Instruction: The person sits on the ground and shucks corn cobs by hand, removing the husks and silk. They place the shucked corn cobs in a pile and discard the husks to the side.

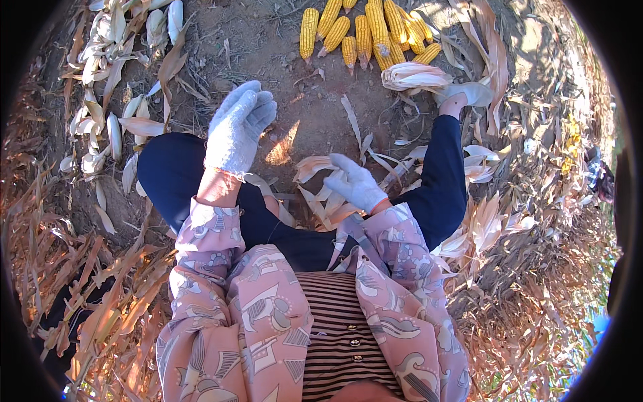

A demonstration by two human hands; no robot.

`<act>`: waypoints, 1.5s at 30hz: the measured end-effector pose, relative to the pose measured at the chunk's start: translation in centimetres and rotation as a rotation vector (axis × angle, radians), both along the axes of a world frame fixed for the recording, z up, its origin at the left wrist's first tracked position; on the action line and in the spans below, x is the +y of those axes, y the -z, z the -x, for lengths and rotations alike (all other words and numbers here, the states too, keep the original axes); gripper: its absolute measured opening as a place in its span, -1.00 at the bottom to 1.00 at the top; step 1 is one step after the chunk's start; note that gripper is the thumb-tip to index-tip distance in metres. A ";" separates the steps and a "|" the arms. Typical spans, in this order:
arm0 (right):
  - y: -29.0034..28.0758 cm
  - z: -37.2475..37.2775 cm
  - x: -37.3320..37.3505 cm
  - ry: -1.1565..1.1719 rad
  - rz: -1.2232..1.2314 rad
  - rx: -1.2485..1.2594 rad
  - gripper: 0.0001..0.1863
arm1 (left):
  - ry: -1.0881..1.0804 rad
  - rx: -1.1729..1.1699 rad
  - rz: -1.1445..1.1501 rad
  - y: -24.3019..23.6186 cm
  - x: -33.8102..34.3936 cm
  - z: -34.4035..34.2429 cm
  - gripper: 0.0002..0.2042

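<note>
My left hand (241, 127), in a white knit glove, is raised over my left leg with its fingers loosely curved and nothing visible in it. My right hand (351, 181), also gloved, is lower beside pale loose husks (315, 167), open with no object seen in it. Several yellow corn cobs (365, 37) lie on the dirt at the top. A corn ear in pale husk (415, 77) lies below them, near my right foot (469, 94).
Pale unhusked ears and husks (137, 127) are strewn along the left. My bent legs (435, 187) in dark trousers frame the dirt ground (268, 60). Dry stalks and leaves (100, 281) cover both sides. A dark object (596, 174) sits at the far right edge.
</note>
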State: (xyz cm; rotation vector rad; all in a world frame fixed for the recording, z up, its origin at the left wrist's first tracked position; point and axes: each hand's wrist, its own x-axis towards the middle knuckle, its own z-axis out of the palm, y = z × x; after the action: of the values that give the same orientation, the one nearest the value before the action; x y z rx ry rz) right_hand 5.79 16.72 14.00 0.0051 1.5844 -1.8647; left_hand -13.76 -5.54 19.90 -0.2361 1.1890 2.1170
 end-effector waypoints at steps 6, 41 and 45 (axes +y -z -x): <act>-1.4 -2.1 -1.7 0.931 0.883 -0.337 -0.23 | 0.031 -0.029 -0.010 -0.4 0.8 -0.7 -0.75; -9.7 -18.5 4.3 1.706 -1.124 0.333 -0.77 | 0.539 0.312 1.505 21.2 1.2 0.0 -0.14; -2.3 -23.5 2.0 2.062 -0.935 -0.095 -0.78 | 0.943 0.415 1.371 20.4 8.6 -7.8 -0.07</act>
State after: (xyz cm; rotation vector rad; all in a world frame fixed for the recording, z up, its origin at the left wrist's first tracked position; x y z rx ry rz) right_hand 29.27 18.69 16.27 2.9133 2.2680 -1.5819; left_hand -5.92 3.01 -0.54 0.1799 2.2326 0.3251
